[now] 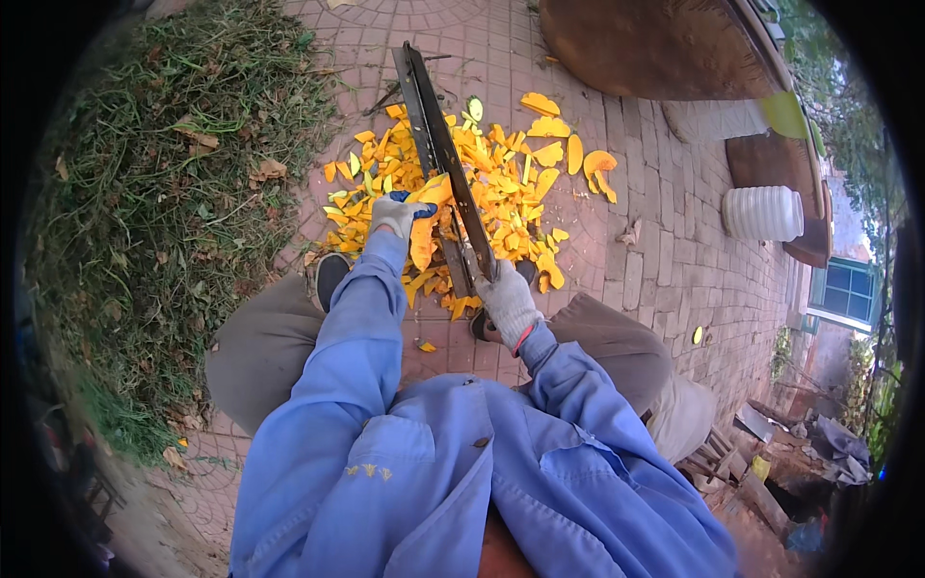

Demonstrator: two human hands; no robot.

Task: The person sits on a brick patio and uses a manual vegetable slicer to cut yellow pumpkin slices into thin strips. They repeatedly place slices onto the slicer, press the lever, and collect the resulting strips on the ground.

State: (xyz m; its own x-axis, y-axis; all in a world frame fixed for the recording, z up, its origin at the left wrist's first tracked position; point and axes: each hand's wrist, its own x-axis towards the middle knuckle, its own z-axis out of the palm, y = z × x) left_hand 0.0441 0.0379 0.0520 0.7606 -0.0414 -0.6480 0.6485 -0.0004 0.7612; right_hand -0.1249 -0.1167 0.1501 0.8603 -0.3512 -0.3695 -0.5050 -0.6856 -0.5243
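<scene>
Between my feet a long dark metal lever chopper (pixel 467 207) stands among a pile of cut orange pumpkin pieces (pixel 501 183). My left hand (pixel 391 216), in a white glove with blue at the fingers, is closed on a curved pumpkin slice (pixel 422 241) at the chopper's left side. Part of that slice reaches toward the raised blade arm. My right hand (pixel 509 297), in a pale knitted glove, grips the near end of the arm. Its fingers wrap around the handle, whose grip is mostly covered.
A big heap of cut grass and dry leaves (pixel 183 202) lies to the left. Large brown vats (pixel 665 48) stand at the far right, with a white ribbed container (pixel 761 213) nearby. Bigger pumpkin slices (pixel 599 166) lie right of the pile on brick paving (pixel 665 250).
</scene>
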